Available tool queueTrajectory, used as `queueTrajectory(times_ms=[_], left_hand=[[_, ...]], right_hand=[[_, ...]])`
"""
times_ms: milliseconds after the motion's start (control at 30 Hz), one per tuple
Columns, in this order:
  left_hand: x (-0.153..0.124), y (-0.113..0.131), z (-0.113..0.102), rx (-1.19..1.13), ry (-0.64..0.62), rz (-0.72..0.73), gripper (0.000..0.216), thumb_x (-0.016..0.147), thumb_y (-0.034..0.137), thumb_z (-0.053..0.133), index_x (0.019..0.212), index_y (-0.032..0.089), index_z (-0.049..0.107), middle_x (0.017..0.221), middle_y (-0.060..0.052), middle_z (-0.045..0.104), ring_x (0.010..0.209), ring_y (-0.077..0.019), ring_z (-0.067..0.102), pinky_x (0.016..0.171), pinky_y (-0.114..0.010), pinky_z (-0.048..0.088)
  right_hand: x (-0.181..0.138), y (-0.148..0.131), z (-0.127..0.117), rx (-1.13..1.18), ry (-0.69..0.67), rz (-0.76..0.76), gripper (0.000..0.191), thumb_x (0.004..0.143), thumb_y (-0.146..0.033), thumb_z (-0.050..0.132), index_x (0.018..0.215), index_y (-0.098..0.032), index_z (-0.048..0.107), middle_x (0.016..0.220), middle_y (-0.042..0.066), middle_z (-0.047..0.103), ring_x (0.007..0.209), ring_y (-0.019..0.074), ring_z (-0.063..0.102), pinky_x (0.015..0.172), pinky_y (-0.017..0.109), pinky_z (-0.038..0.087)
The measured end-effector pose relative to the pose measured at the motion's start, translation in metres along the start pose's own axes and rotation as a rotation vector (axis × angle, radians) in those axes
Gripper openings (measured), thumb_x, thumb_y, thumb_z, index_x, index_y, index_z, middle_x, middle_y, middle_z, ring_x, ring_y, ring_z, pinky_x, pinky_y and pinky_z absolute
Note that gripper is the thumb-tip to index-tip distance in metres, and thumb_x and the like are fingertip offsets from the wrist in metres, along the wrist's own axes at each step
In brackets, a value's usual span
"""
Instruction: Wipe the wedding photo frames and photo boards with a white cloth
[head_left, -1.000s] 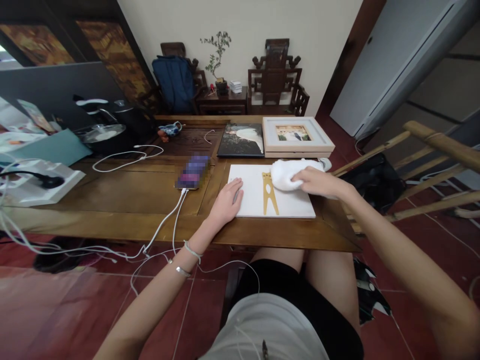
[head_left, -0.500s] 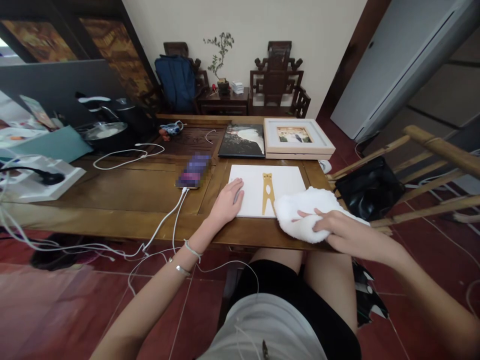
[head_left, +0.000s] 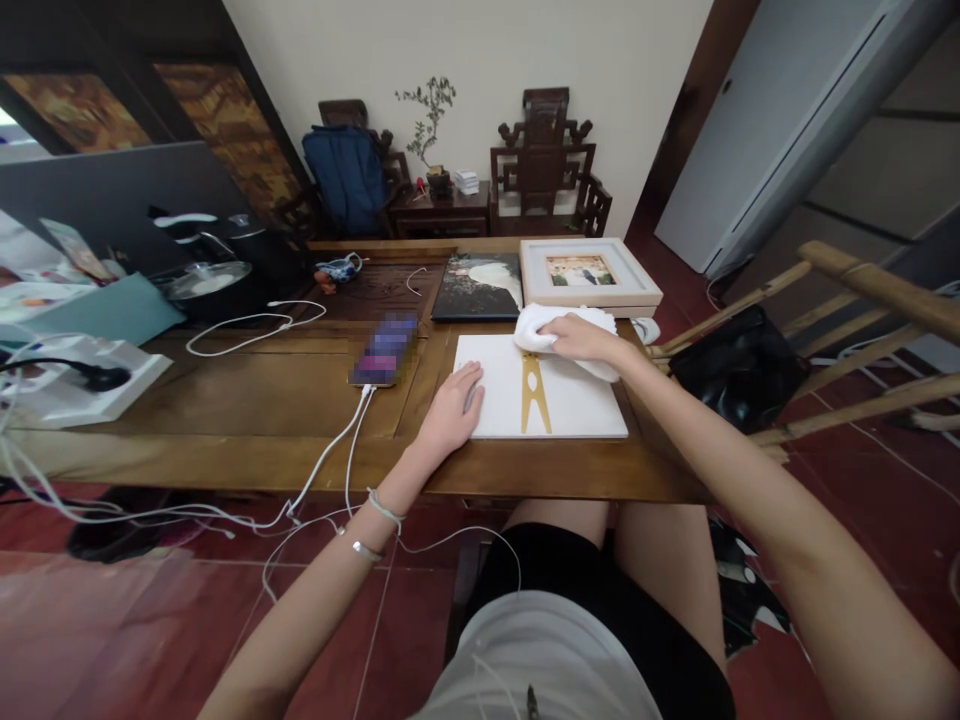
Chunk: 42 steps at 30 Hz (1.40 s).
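Observation:
A white square board (head_left: 577, 400) with a gold clothespin-shaped stand lies flat on the wooden table (head_left: 247, 390) in front of me. My left hand (head_left: 450, 408) rests flat on its left edge, fingers spread, holding nothing. My right hand (head_left: 581, 338) presses a white cloth (head_left: 540, 325) onto the board's far edge, fingers closed over it.
A white picture frame (head_left: 589, 272) and a dark photo print (head_left: 476, 285) lie behind the board. A phone (head_left: 384, 350) on a white cable sits to the left, with loose cables, a pot and boxes beyond. A black bag (head_left: 731, 368) and bamboo chair stand at right.
My right hand carried the cloth from the board's far right down to its near right corner, then back up to the far edge. My left hand stayed put.

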<state>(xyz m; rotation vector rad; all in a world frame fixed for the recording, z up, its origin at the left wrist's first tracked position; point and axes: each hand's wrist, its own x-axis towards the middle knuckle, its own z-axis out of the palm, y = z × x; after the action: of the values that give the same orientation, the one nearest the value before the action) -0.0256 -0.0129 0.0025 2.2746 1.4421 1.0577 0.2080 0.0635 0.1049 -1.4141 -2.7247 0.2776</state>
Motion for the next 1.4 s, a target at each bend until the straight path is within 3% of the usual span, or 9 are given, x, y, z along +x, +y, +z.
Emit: queueTrajectory(times_ms=[167,367,500,633,767,933,1133,1267,1400], left_hand=[[0.000,0.001,0.000,0.000,-0.005,-0.002,0.035,0.092,0.025,0.041,0.118,0.010,0.059,0.132,-0.017,0.055,0.128,-0.0260,0.047,0.110,-0.047,0.034],[0.001,0.005,-0.002,0.010,-0.024,-0.001,0.036,0.092,0.025,0.041,0.119,0.008,0.058,0.133,-0.019,0.054,0.129,-0.0268,0.046,0.110,-0.046,0.034],[0.001,0.006,-0.003,0.015,-0.027,-0.001,0.036,0.091,0.024,0.041,0.119,0.008,0.057,0.133,-0.018,0.054,0.129,-0.0269,0.046,0.110,-0.047,0.034],[0.001,0.006,-0.003,0.012,-0.022,0.000,0.035,0.091,0.024,0.041,0.119,0.010,0.058,0.133,-0.018,0.055,0.128,-0.0271,0.047,0.109,-0.049,0.035],[0.001,0.005,-0.002,0.016,-0.022,0.000,0.036,0.091,0.024,0.041,0.119,0.009,0.057,0.133,-0.017,0.054,0.129,-0.0267,0.047,0.110,-0.048,0.035],[0.001,0.004,-0.001,0.010,-0.008,0.001,0.035,0.090,0.024,0.042,0.119,0.012,0.058,0.133,-0.016,0.055,0.128,-0.0265,0.047,0.109,-0.048,0.035],[0.001,0.005,-0.002,0.003,-0.011,0.004,0.036,0.090,0.024,0.042,0.119,0.008,0.058,0.132,-0.018,0.055,0.128,-0.0272,0.047,0.110,-0.048,0.035],[0.001,0.003,-0.001,0.005,-0.006,0.008,0.036,0.090,0.024,0.042,0.119,0.010,0.058,0.132,-0.017,0.055,0.128,-0.0270,0.047,0.110,-0.049,0.035],[0.001,0.001,0.001,0.003,0.001,0.006,0.035,0.090,0.024,0.043,0.119,0.012,0.058,0.132,-0.015,0.055,0.128,-0.0265,0.047,0.110,-0.048,0.035]], right_hand=[[-0.012,-0.036,0.025,-0.065,0.029,0.027,0.035,0.073,-0.001,0.039,0.092,-0.011,0.067,0.102,0.017,0.067,0.103,0.0265,0.058,0.088,0.034,0.039],[-0.082,-0.071,0.049,-0.098,0.051,-0.144,0.046,0.073,0.002,0.037,0.108,-0.010,0.065,0.140,0.017,0.047,0.135,0.0340,0.030,0.102,0.058,0.030],[-0.127,-0.098,0.052,-0.039,0.011,-0.182,0.047,0.071,0.002,0.039,0.105,-0.013,0.068,0.143,0.014,0.045,0.138,0.0326,0.027,0.106,0.059,0.027],[-0.141,-0.111,0.048,0.012,-0.039,-0.186,0.046,0.070,0.002,0.038,0.100,-0.015,0.068,0.139,0.013,0.049,0.136,0.0316,0.032,0.106,0.058,0.029],[-0.119,-0.098,0.040,0.050,-0.032,-0.136,0.047,0.068,0.002,0.038,0.100,-0.014,0.068,0.122,0.017,0.062,0.127,0.0288,0.046,0.104,0.049,0.034],[-0.066,-0.055,0.025,0.050,0.030,-0.056,0.038,0.067,-0.001,0.039,0.086,-0.015,0.069,0.092,0.011,0.071,0.089,0.0217,0.063,0.081,0.028,0.042],[-0.002,-0.019,0.007,-0.029,0.042,-0.001,0.029,0.068,-0.005,0.040,0.077,-0.014,0.066,0.087,0.010,0.070,0.080,0.0206,0.058,0.070,0.026,0.035],[0.027,-0.017,0.003,-0.045,0.025,0.018,0.027,0.072,-0.009,0.042,0.082,-0.013,0.067,0.086,0.010,0.069,0.082,0.0217,0.057,0.068,0.026,0.033],[0.033,-0.025,0.004,-0.046,0.024,-0.004,0.028,0.078,-0.013,0.041,0.082,-0.012,0.068,0.084,0.012,0.069,0.078,0.0226,0.058,0.066,0.027,0.034]])
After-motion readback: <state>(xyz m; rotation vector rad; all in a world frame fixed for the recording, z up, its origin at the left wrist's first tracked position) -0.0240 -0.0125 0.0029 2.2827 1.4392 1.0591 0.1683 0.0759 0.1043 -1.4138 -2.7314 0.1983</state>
